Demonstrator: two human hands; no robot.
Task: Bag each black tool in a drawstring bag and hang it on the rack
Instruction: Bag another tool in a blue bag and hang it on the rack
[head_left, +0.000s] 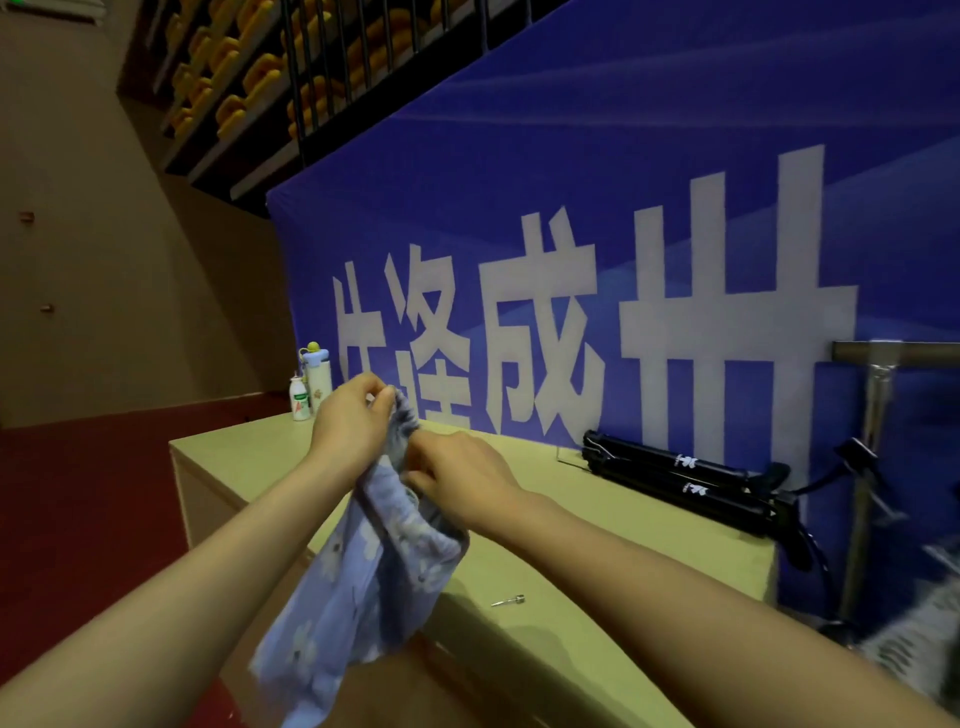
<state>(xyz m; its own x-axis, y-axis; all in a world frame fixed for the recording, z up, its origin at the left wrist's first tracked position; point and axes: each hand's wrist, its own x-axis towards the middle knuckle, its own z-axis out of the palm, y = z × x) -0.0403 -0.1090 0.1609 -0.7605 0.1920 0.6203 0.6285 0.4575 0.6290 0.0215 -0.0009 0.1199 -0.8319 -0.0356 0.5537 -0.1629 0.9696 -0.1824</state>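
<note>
Above table, left hand, right hand pinch bag mouth (contents apparently hidden).

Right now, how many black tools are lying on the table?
2, lying side by side against the blue banner at the table's far right: the rear tool and the front tool. The bag may hide another.

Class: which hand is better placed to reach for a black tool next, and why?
The right hand: the black tools lie on the table's right side, while the left hand holds the bag top.
</note>
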